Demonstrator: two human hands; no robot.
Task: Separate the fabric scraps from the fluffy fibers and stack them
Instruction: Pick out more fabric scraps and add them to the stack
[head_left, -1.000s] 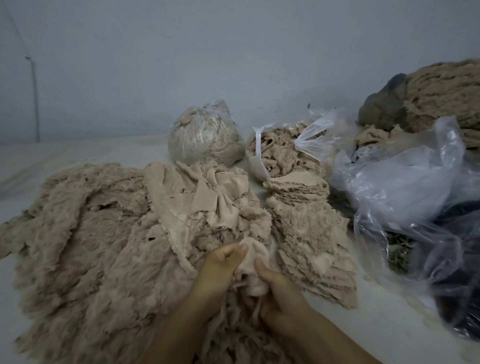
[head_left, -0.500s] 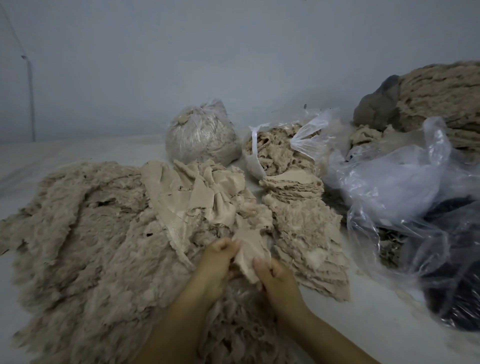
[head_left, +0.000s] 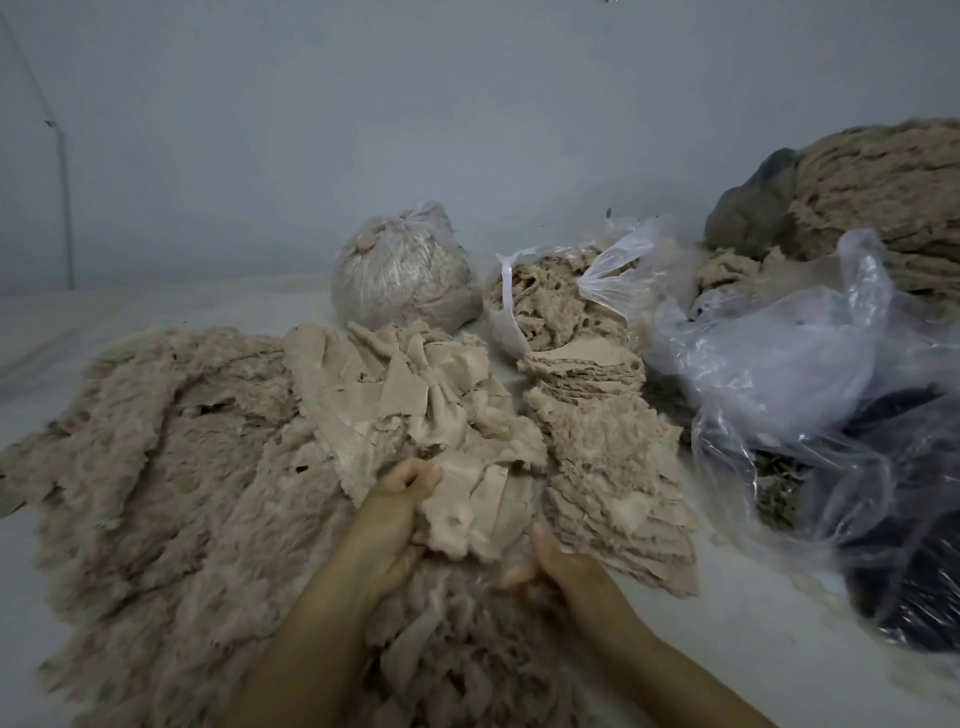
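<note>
Your left hand has its fingers curled round a beige fabric scrap, gripping its left edge just above the fluffy fibers that spread across the white surface; your right hand sits just below the scrap's lower right corner, thumb up and fingers loosely curled in the fluff, though whether they pinch anything you cannot tell. The stack of scraps lies just right of the held piece, with loose scraps heaped behind it; a tied bag, an open bag and clear plastic bags stand beyond.
</note>
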